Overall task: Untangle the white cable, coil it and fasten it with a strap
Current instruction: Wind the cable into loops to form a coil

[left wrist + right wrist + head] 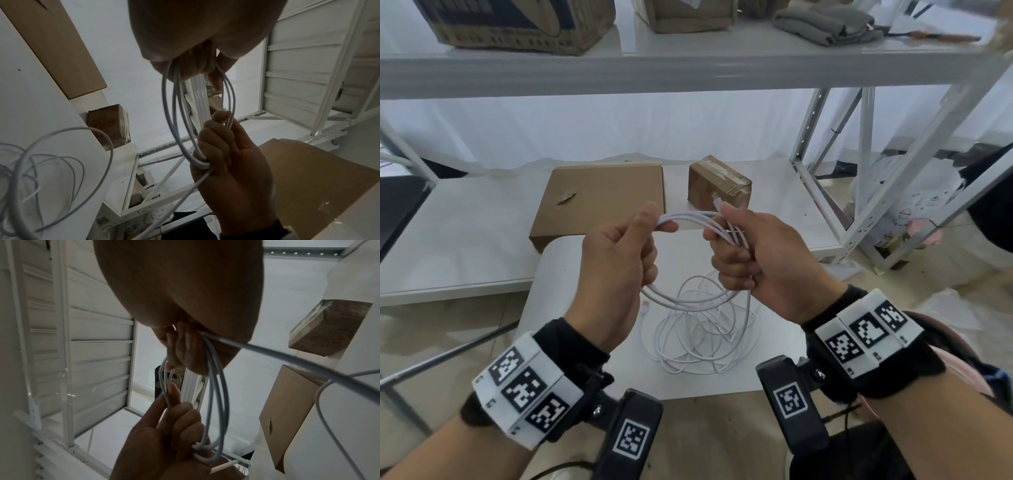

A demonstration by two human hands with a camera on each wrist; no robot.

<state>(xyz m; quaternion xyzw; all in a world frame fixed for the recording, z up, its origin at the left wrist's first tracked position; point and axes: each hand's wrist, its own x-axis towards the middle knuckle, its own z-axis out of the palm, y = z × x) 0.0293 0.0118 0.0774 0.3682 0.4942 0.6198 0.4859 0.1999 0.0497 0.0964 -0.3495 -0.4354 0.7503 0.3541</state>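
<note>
My left hand (616,253) and right hand (753,253) each grip one side of several loops of the one white cable (688,301), held above the bench (774,370). Its loose remainder lies tangled mid-bench. Beyond, two cardboard boxes, a flat box (599,198) and a small taped box (719,185), sit on the low white shelf (465,240).

No readable text, brand or number anywhere. Wrist bands (527,389) and the black camera mounts (631,435) carry black-and-white square marker codes, patterns only. Small taped box (327,327) has faint print on its side, too blurred to read. Flat cardboard box (602,198): unmarked.
</note>
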